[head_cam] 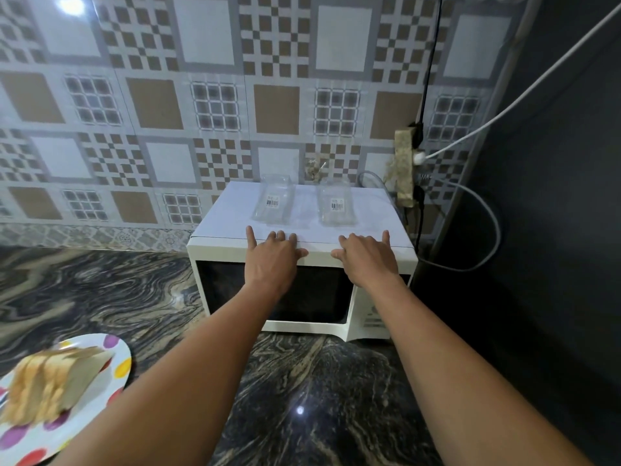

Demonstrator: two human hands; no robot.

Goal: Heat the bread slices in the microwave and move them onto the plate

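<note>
Blurred bread slices (pixel 50 381) fill a frame-cut plate (pixel 99 393); left hand (pixel 274 255) and right hand (pixel 366 255) lie flat, empty, atop the microwave (pixel 312 292).

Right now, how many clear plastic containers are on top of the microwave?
2. The left container lies on the microwave top just beyond the left hand; the right container lies beside it, apart, just beyond the right hand. Nothing seems to hide a third.
</note>
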